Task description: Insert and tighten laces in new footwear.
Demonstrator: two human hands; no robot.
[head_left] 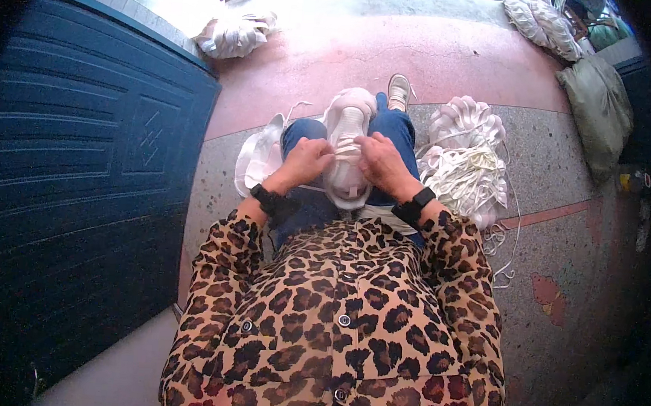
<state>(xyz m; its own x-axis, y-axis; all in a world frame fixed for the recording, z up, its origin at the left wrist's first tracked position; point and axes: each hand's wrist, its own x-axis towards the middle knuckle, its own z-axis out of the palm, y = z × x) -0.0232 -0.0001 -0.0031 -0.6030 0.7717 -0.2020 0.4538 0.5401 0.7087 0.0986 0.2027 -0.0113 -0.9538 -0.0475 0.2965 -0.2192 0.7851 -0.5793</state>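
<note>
A white and pale pink shoe upper point(343, 187) rests lengthwise across my lap, between my blue-trousered thighs. White shoelace point(347, 149) strands cross its middle. My left hand point(307, 162) is at the upper's left edge, fingers closed together; what they pinch is too small to make out. On the opposite edge, my right hand point(385, 164) has its fingertips closed on the lace near the eyelets. Dark bands circle both wrists.
Right of my leg lie stacked white-pink uppers point(463, 122) with a tangled heap of white laces point(467, 171). Another upper point(257, 157) lies to my left. Dark blue door panels point(81, 133) stand at left. Farther off are a wrapped bundle point(235, 34) and a grey-green sack point(596, 105).
</note>
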